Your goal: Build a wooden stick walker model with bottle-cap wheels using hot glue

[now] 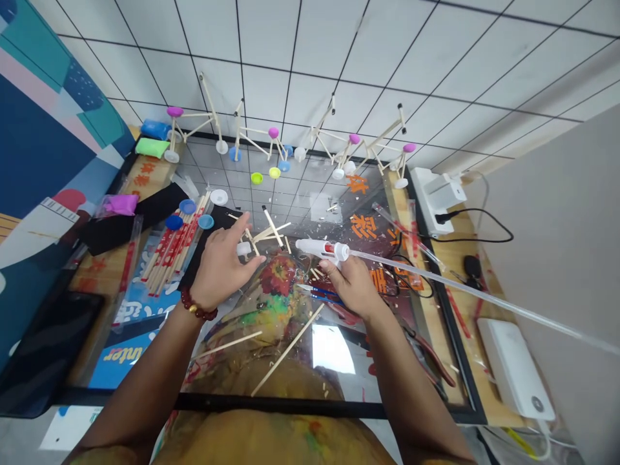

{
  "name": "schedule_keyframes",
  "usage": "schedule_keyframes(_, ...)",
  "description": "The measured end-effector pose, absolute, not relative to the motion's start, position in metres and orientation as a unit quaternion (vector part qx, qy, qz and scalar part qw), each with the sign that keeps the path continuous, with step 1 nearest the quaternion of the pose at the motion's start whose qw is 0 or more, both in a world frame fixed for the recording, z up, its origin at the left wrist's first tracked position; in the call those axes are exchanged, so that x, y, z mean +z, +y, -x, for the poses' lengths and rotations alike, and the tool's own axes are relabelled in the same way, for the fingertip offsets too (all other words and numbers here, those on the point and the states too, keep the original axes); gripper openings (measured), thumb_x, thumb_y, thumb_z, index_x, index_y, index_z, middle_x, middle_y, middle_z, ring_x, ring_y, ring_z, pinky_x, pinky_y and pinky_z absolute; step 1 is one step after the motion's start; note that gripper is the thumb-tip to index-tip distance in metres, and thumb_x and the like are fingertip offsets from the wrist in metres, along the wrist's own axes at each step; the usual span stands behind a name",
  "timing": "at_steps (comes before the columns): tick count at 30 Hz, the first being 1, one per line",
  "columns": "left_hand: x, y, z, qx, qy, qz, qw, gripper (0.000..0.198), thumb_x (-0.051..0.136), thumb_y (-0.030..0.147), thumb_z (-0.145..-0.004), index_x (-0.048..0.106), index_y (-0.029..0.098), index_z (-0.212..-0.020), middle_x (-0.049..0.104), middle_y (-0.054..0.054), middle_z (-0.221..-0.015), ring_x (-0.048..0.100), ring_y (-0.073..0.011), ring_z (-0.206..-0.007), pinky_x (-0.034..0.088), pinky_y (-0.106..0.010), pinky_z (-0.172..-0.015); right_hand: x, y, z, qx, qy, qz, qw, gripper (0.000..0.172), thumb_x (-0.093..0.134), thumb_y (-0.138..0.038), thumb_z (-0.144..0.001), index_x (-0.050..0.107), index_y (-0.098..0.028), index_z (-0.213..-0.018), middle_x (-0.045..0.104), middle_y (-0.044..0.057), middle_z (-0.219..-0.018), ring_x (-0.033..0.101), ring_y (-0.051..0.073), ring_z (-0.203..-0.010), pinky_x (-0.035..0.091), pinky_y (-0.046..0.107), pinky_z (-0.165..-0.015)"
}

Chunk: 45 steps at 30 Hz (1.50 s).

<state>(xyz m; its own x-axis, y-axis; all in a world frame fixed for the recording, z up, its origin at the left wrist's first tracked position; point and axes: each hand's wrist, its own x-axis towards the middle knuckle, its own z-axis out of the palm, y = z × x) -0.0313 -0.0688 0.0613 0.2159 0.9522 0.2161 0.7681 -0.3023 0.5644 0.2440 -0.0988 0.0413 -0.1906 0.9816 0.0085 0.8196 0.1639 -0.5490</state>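
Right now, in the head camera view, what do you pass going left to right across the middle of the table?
Purple bag → bundle of sticks → left hand at a white cap → right hand holding the glue gun → white power strip → white box.
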Motion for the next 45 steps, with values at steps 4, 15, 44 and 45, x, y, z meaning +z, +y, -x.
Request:
schedule_keyframes(4,0.0639,-0.0702,0.0311,0.254,0.569,-0.762,0.175,0.086,0.075,0.031,-0.076,0.035,0.024,-0.151,0.068,-0.007,-0.13,0.064,-0.028,-0.115,0.046,-0.046,-0.107,0.0419,-0.0991,-0.2436,0.221,-0.739,0.604,0.199,0.048,0.034,-0.049,-0.1,0.066,-0.014,-0.111,0.072,0.014,-0.101,0.066,0.029,-0.094,0.047,0.037,-0.084)
schedule_keyframes(15,0.0616,-0.0704,0.0301,0.246,0.558,-0.769,0.189,0.09,0.075,0.031,-0.075,0.03,0.024,-0.153,0.068,-0.008,-0.131,0.065,-0.028,-0.116,0.048,-0.046,-0.104,0.0413,-0.0989,-0.2432,0.222,-0.733,0.612,0.195,0.05,0.034,-0.053,-0.099,0.066,-0.015,-0.11,0.072,0.014,-0.1,0.066,0.029,-0.093,0.048,0.037,-0.083)
schedule_keyframes(44,0.0637,-0.0718,0.0285,0.242,0.554,-0.773,0.189,0.089,0.075,0.03,-0.077,0.028,0.022,-0.153,0.068,-0.008,-0.13,0.063,-0.0272,-0.119,0.042,-0.049,-0.11,0.0367,-0.0986,-0.2443,0.22,-0.735,0.597,0.234,0.049,0.037,-0.051,-0.099,0.065,-0.014,-0.115,0.073,0.015,-0.106,0.067,0.031,-0.098,0.05,0.04,-0.086)
schedule_keyframes(45,0.0642,-0.072,0.0284,0.24,0.555,-0.774,0.19,0.089,0.074,0.03,-0.078,0.028,0.023,-0.153,0.068,-0.008,-0.13,0.063,-0.027,-0.119,0.042,-0.048,-0.11,0.0363,-0.0984,-0.2445,0.218,-0.737,0.594,0.238,0.05,0.037,-0.052,-0.099,0.066,-0.014,-0.115,0.073,0.015,-0.105,0.067,0.031,-0.097,0.05,0.04,-0.085)
